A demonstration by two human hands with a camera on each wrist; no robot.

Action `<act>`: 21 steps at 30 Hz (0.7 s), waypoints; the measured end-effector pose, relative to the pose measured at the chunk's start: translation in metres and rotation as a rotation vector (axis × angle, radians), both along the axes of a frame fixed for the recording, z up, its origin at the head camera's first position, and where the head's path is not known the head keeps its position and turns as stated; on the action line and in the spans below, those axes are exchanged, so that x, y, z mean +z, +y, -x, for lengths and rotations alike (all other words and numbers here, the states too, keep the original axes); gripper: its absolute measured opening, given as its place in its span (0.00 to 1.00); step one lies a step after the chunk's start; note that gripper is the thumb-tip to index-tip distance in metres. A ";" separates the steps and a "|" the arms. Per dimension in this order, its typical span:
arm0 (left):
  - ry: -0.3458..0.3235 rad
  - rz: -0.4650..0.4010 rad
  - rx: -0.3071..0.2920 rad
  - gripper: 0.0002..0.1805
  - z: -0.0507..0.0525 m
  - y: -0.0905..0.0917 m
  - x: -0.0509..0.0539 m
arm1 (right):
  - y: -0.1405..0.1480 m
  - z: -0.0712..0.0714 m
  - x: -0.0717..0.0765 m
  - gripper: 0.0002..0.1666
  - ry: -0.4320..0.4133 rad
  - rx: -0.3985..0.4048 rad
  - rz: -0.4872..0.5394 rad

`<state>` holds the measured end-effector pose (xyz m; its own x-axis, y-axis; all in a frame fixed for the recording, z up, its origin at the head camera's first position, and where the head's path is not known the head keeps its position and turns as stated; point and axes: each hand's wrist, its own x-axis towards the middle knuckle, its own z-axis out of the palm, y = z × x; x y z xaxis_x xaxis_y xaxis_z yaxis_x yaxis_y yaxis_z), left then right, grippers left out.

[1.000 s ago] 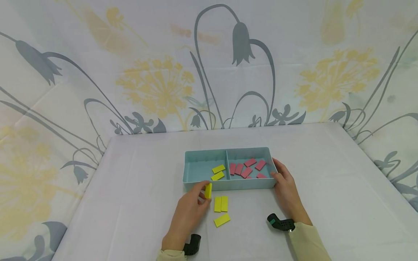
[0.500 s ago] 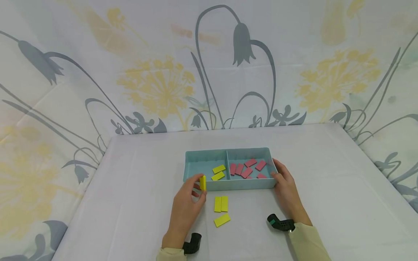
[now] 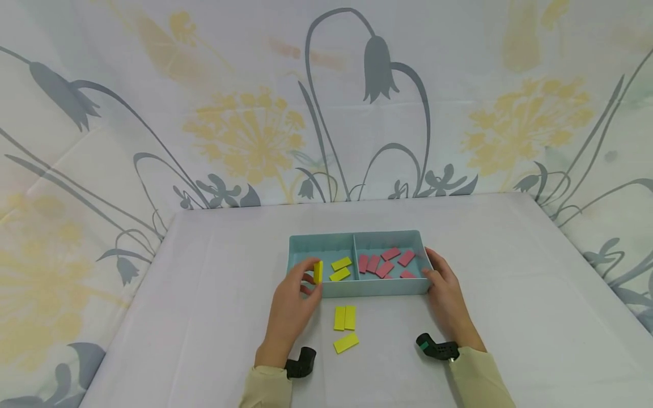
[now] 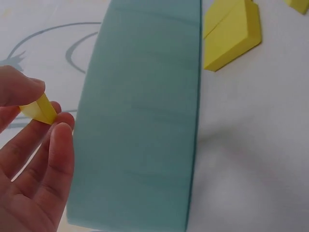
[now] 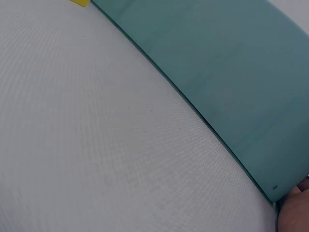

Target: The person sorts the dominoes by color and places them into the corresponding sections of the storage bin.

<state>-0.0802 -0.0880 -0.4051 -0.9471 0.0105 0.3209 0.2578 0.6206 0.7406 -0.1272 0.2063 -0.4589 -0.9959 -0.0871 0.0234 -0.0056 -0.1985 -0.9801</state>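
Observation:
My left hand pinches a yellow rectangular tile, standing upright between thumb and fingers. It is at the front wall of a teal two-compartment box, by the left compartment. In the left wrist view the same tile shows partly behind the thumb. My right hand holds the box's right front corner, thumb at the rim; the right wrist view catches only a bit of that hand. Two yellow tiles lie in the left compartment, and several pink tiles lie in the right one.
On the white tablecloth in front of the box lie two yellow tiles side by side and a single slanted yellow tile nearer me. A divider splits the box. Flower-printed cloth hangs behind the table.
My left hand has moved forward and slightly left, carrying the yellow tile from in front of the box up to its front rim. My right hand has stayed at the box's corner.

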 end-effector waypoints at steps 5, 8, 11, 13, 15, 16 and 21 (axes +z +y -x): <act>-0.054 0.008 -0.009 0.21 0.006 -0.003 0.004 | 0.000 0.000 -0.001 0.30 -0.001 0.007 -0.006; -0.085 0.010 -0.022 0.20 0.010 -0.005 0.006 | 0.001 0.000 -0.001 0.30 -0.002 0.005 -0.015; -0.112 0.013 -0.056 0.20 0.014 -0.007 0.009 | 0.002 0.000 -0.001 0.30 0.001 0.002 -0.022; -0.142 0.016 -0.075 0.20 0.016 -0.008 0.012 | 0.003 0.000 -0.001 0.30 0.004 0.002 -0.023; -0.177 0.018 -0.087 0.19 0.018 -0.009 0.016 | 0.003 0.000 -0.001 0.30 0.009 0.003 -0.017; -0.195 0.020 -0.089 0.19 0.019 -0.010 0.018 | 0.002 0.000 -0.001 0.30 0.010 0.004 -0.018; -0.242 0.067 -0.080 0.17 0.026 -0.011 0.028 | 0.000 0.001 -0.001 0.30 0.015 0.007 0.000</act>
